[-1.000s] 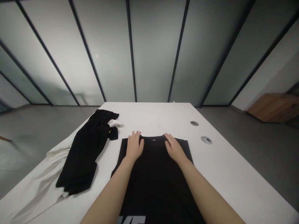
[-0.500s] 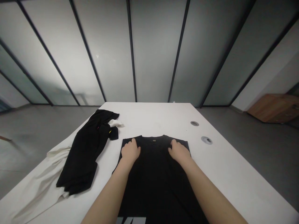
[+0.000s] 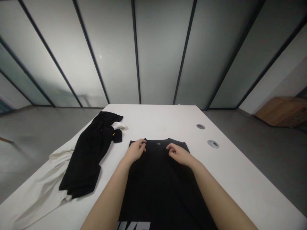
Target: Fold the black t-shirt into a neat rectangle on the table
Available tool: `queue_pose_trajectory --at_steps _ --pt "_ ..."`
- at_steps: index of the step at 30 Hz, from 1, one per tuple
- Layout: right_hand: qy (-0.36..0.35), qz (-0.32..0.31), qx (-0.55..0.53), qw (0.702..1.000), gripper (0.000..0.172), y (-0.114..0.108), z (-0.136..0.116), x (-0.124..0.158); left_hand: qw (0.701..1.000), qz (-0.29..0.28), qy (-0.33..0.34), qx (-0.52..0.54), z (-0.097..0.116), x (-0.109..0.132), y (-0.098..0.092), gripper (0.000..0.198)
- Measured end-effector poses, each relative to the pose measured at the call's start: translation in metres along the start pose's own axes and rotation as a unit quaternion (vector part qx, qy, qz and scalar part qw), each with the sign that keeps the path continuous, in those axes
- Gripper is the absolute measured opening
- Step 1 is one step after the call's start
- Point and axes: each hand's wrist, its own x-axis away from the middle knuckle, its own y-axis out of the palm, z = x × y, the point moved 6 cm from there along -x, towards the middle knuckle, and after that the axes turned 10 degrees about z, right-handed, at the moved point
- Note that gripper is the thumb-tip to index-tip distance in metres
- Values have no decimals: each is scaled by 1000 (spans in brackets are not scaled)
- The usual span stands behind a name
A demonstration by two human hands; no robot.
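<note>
A black T-shirt [image 3: 155,185] lies in front of me, neckline away from me, with a small label at the collar and part of a pale print at the bottom of the view. My left hand [image 3: 136,150] is at its left shoulder, fingers bent inward on the cloth. Across the collar, my right hand [image 3: 180,154] has its fingers curled at the right shoulder. Both hands appear to grip the fabric, though their fingertips are partly hidden. The outer shoulder corners are drawn in close to the hands.
Left of the T-shirt, a pile of black clothing [image 3: 87,153] rests partly over a white garment [image 3: 45,185]. The white table [image 3: 240,188] has two round cable holes [image 3: 213,144] on its right side. Frosted glass panels [image 3: 158,54] stand beyond its far edge.
Both hands have moved inward toward the collar, and their fingers have turned inward. The T-shirt's shoulder corners have come in with them, so its top looks narrower. The clothing pile has stayed put.
</note>
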Motion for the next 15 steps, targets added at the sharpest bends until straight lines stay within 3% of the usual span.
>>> queue_pose_trajectory --at_steps 3,5,8,12,15 --pt "16 39 -79 996 22 -8 6 -6 987 151 2 -48 -16 -8 -27 32" --pt "18 120 -85 989 29 -23 13 -11 975 180 13 -127 -26 -9 -33 34" --pt "-17 208 49 977 38 -38 25 -14 964 108 15 -241 -42 -9 -18 42" --pt "-5 134 267 954 51 -17 49 -14 949 28 -10 -315 -55 -4 8 50" --pt "21 100 320 942 59 -2 58 -11 945 10 -17 -326 -54 -4 15 55"
